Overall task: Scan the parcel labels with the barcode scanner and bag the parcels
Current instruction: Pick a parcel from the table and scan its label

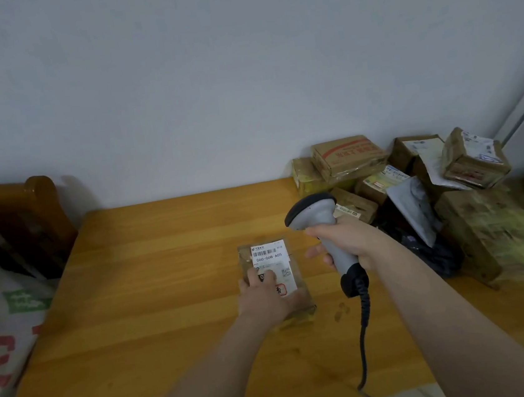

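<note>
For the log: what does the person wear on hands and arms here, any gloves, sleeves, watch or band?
Nothing worn shows. The left hand and right hand are bare, without gloves. The left forearm and right forearm are uncovered up to the frame edge, so no sleeve is in view. No watch or band shows at either wrist.

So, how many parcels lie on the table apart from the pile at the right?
1. The small parcel lies left of the pile, label up, under the left hand; the right hand holds the scanner. The pile may hide others.
</note>
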